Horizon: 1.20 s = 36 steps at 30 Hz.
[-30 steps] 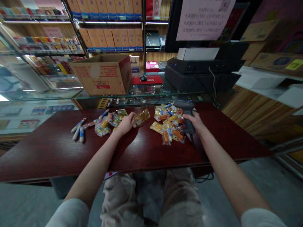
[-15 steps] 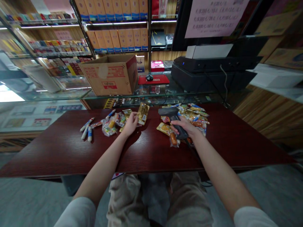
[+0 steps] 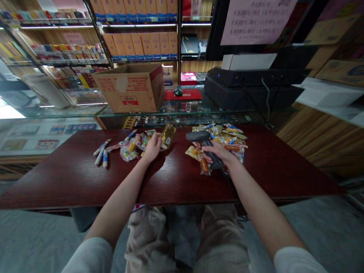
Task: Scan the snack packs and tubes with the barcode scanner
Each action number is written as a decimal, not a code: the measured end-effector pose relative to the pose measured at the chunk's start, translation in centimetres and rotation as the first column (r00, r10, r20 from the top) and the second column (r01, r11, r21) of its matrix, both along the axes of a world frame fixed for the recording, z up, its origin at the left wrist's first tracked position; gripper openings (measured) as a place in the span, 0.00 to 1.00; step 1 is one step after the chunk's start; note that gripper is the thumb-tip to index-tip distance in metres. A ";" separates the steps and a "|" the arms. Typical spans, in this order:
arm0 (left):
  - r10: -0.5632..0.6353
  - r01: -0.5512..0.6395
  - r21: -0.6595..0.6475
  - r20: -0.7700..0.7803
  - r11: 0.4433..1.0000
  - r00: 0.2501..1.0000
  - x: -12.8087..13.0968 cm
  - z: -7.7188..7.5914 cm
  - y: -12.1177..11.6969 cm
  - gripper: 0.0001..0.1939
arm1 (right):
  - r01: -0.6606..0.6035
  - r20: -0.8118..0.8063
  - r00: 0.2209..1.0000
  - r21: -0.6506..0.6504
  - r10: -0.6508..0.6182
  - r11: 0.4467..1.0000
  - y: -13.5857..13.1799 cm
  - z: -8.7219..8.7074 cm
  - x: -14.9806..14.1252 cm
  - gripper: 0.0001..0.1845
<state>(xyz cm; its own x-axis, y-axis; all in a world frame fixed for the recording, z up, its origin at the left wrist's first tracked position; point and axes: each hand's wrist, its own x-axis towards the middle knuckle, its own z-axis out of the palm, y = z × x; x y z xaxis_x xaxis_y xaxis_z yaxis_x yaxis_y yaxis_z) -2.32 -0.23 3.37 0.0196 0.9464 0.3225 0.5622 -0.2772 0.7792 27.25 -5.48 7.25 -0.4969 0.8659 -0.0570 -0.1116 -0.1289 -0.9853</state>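
My left hand [image 3: 153, 146] grips the edge of a gold snack packet [image 3: 168, 136], held tilted just above the dark red table [image 3: 170, 182]. Closed round the handle of a black barcode scanner [image 3: 212, 153] is my right hand [image 3: 220, 152]; the scanner's head points left, toward the packet. Left of my left hand lie clear-wrapped snacks [image 3: 129, 149] and another gold packet [image 3: 150, 133], partly covered by the hand. Several white-and-blue sausage sticks [image 3: 105, 158] are at the far left. A pile of mixed snack packets [image 3: 233, 136] spreads behind and under my right hand, with a wrapped brown sausage [image 3: 204, 166] at its front.
Behind the table runs a glass counter [image 3: 182, 112] carrying an open cardboard box [image 3: 127, 89], a mouse [image 3: 178, 92] on a red mat [image 3: 190, 94], and a black cash drawer [image 3: 244, 94]. Shelves of orange boxes [image 3: 142, 45] rise at the back. The scanner's cable trails toward the table's front edge.
The gold packet in my left hand has tilted a little and shifted slightly left. My right hand keeps the scanner in nearly the same place; the whole view has shifted slightly.
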 end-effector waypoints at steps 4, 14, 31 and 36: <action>0.338 -0.319 0.118 -0.419 0.940 0.843 -1.9 1.6 -0.8 0.19 | 0.047 -0.005 0.999 0.001 -0.047 0.999 0.2 0.1 1.0 0.18; 0.172 -0.050 0.183 -0.751 0.982 0.637 -2.8 0.9 -0.7 0.19 | 0.277 -0.044 0.960 -0.022 -0.278 0.961 1.5 -0.1 3.4 0.20; -0.449 0.440 -0.172 -0.593 0.882 0.668 9.7 -0.2 0.7 0.25 | 0.312 -0.042 0.949 -0.016 -0.312 0.950 2.7 -1.0 6.2 0.19; -0.453 0.390 -0.234 -0.529 0.891 0.718 10.2 0.2 0.8 0.23 | 0.316 -0.061 0.947 -0.010 -0.316 0.949 2.7 -1.2 6.0 0.20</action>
<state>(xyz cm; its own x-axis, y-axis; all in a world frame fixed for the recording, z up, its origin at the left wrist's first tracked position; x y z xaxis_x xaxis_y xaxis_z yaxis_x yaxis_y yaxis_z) 7.85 0.62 3.61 0.5694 0.8215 0.0315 0.7448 -0.5317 0.4033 33.23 -2.79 6.02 -0.2008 0.9790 -0.0354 -0.2064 -0.0776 -0.9754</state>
